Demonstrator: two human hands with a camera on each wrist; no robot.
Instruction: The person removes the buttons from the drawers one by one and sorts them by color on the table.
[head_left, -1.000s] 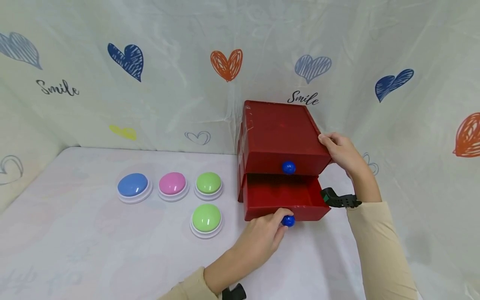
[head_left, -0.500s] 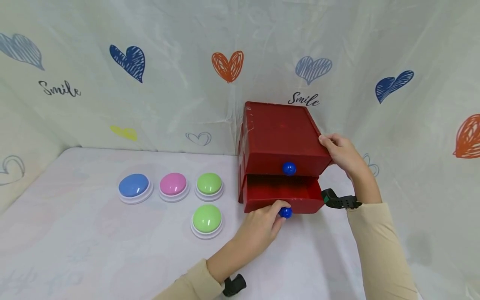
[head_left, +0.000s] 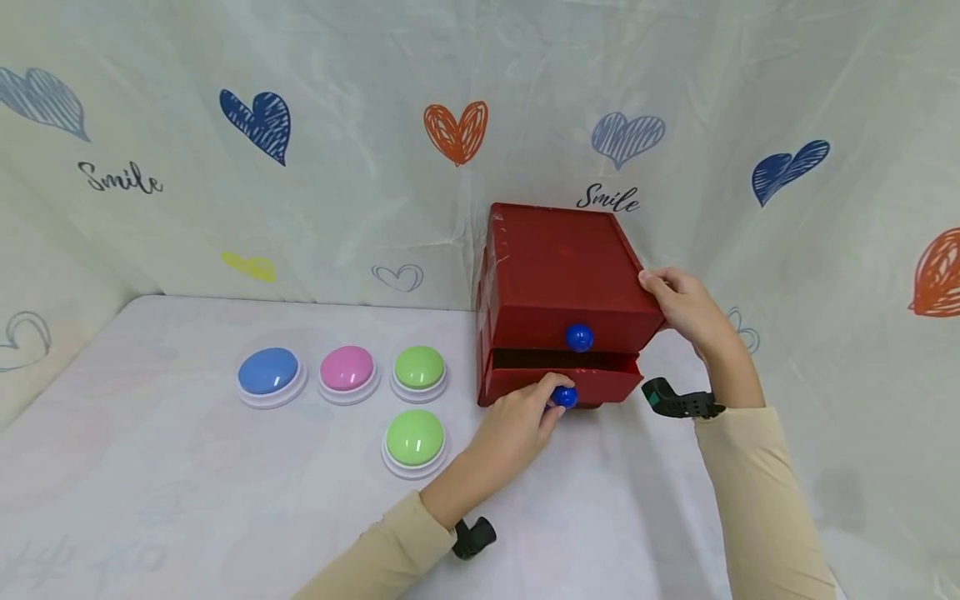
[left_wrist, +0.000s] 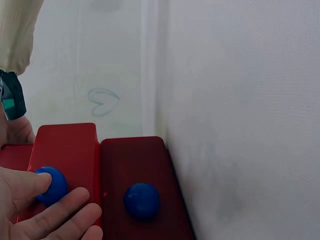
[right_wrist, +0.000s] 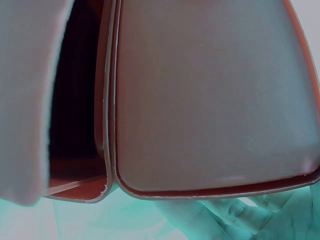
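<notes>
A red two-drawer cabinet [head_left: 558,258] stands against the back wall. Its upper drawer, with a blue knob [head_left: 579,337], is closed. The lower drawer [head_left: 611,385] sticks out a little, leaving a dark gap above its front. My left hand [head_left: 506,429] pinches the lower blue knob [left_wrist: 56,187] between thumb and fingers, as the left wrist view also shows. My right hand [head_left: 686,304] grips the cabinet's right side, thumb at the top edge. Several of its fingers [right_wrist: 240,215] show along the cabinet wall in the right wrist view, partly hidden.
Left of the cabinet, a blue button [head_left: 267,372], a pink button [head_left: 347,370] and a green button [head_left: 419,369] stand in a row on the white table [head_left: 187,500]. Another green button [head_left: 415,439] is nearer. A heart-printed curtain [head_left: 337,208] hangs behind.
The lower drawer has slid back into the cabinet, from well out to slightly out. My left hand has moved away from me with its knob. My right hand has stayed on the cabinet.
</notes>
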